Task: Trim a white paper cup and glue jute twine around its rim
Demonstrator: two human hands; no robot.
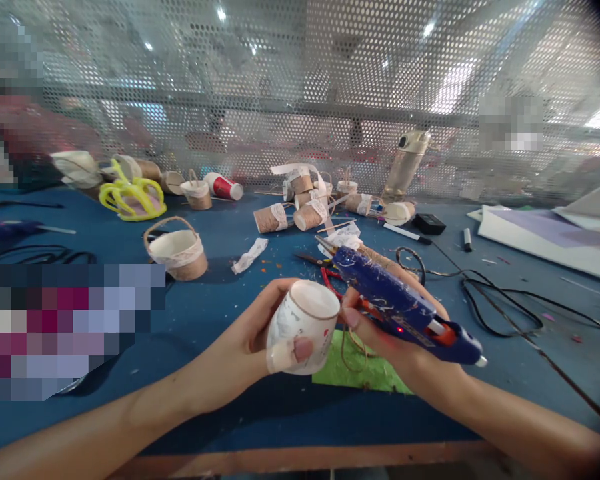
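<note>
My left hand (253, 333) is closed round a white paper cup (313, 327), its open mouth tilted up toward me. In my right hand (410, 347) lies a blue hot glue gun (390, 287) with an orange trigger and a lit red light, its nozzle pointing up and away to the left. The right thumb and a finger pinch close to the cup's rim, where a thin brown twine (350, 363) hangs down. A green sheet (380, 373) lies on the table below. Behind the hands are red-handled scissors (330, 280), partly hidden by the glue gun.
A twine-handled basket cup (185, 257) stands at left. Several wrapped cups (310, 213) lie at the back, near a tall bottle (407, 163). A black cord (505, 313) loops on the right. Another glue gun (10, 230) lies far left. A perforated metal screen (280, 87) stands behind.
</note>
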